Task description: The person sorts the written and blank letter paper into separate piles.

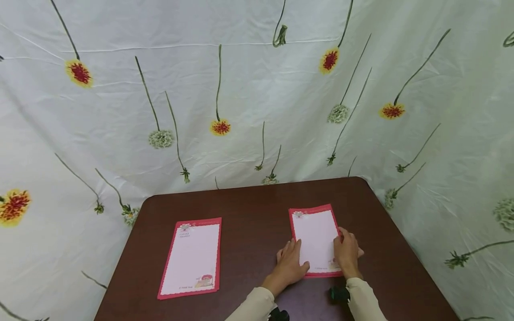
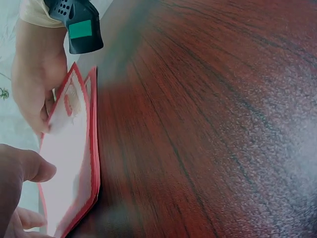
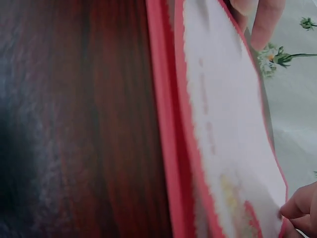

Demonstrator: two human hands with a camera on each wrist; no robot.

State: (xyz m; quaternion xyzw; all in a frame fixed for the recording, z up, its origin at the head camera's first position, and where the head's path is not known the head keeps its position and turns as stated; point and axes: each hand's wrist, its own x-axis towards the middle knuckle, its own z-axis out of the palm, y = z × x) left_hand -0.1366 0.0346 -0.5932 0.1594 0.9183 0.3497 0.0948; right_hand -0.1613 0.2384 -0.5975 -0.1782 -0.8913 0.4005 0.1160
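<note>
A stack of red-bordered paper sheets (image 1: 316, 236) lies on the right half of the table, white in the middle with small printed pictures. My right hand (image 1: 346, 252) pinches the top sheet (image 3: 233, 99) at its right edge. That sheet bows up off the red-edged sheets (image 3: 163, 119) below it. My left hand (image 1: 288, 264) rests at the stack's left edge, its thumb (image 2: 42, 167) reaching over the paper and its fingers along the side. In the left wrist view the sheet's near corner stands raised beside my right hand (image 2: 39, 74).
A second stack of the same red-bordered sheets (image 1: 192, 258) lies flat on the left of the dark brown table (image 1: 253, 249). Behind the table hangs a white cloth (image 1: 249, 89) printed with flowers. Dark wrist devices (image 1: 339, 294) sit by both cuffs.
</note>
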